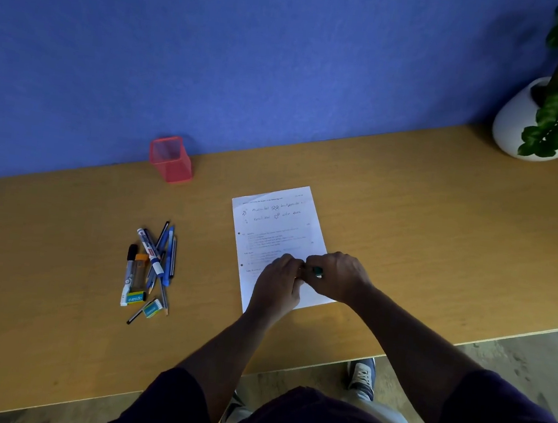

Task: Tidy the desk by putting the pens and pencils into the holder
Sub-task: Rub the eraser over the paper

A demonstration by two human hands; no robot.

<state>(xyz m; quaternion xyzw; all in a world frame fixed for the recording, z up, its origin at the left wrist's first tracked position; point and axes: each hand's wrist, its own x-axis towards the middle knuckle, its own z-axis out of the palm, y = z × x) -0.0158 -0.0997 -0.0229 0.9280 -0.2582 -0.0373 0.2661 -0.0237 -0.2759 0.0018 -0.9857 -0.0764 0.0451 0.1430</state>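
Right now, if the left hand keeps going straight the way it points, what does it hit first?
The left hand points up-right, its fingertips already meeting the right hand over the paper sheet. So it would meet the right hand first; whether they truly touch is hard to judge.

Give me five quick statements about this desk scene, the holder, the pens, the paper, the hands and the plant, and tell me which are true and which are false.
1. The red mesh holder already has pens standing in it. False: no pens show in it.
2. The pile of pens and pencils lies on the desk to the left of the sheet of paper. True.
3. The left hand and right hand meet over the lower part of the paper. True.
4. The potted plant stands right beside the holder. False: it stands at the far right corner, well away from the holder.
5. The sheet of paper is blank. False: it carries printed text and handwriting.
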